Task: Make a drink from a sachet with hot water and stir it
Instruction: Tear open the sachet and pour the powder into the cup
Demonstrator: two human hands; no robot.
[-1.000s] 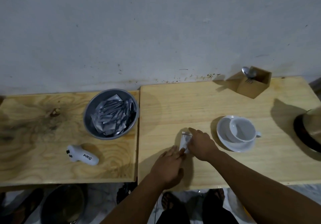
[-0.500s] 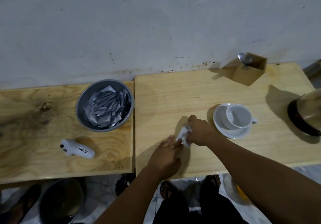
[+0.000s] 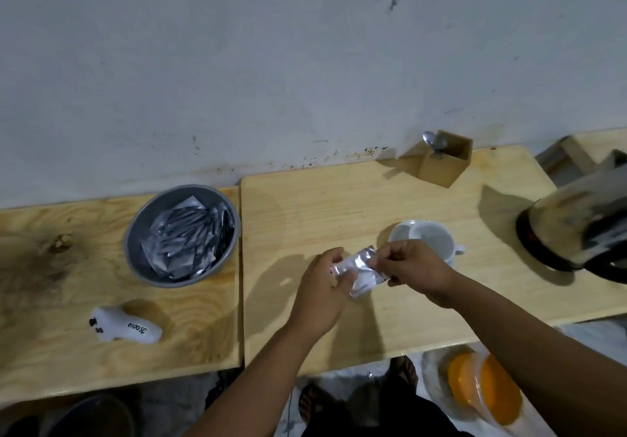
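Above the right-hand wooden surface (image 3: 339, 199), head view: both hands hold one silver sachet (image 3: 359, 272) clear of the wood, just in front of the cup.

Left hand (image 3: 322, 289): grip closed on the sachet's left end, thumb on top and fingers curled under. Right hand (image 3: 412, 265): grip closed in a pinch on the top right edge of the sachet. The two pinches sit close together on one edge. Judgement: this is the hold for tearing the sachet open, one hand anchoring and the other pulling. No tear is visible; the foil is crumpled and too glare-lit to be sure.

White cup (image 3: 432, 243) stands on its white saucer (image 3: 398, 233), just behind the right hand, partly covered by it. The cup looks empty. Judgement: set near so the powder goes straight in once the sachet is open.

Kettle (image 3: 576, 233) at the right edge of the surface, blurred, well apart from the cup. Judgement: hot water source, for after the powder.

Wooden holder box (image 3: 446, 163) at the back by the wall, with a spoon (image 3: 429, 140) and what appears to be a fork standing in it. Judgement: the spoon is there for stirring.

Left surface (image 3: 101, 301): grey metal bowl (image 3: 135, 240) heaped with spare sachets, not countable. White handheld device (image 3: 125, 326) near the front edge.

Counts: sachets in hand 1; cups 1; saucers 1; kettles 1; bowls 1; holder boxes 1; surfaces 2.

Task status, judged: early; nothing poured or stirred yet.
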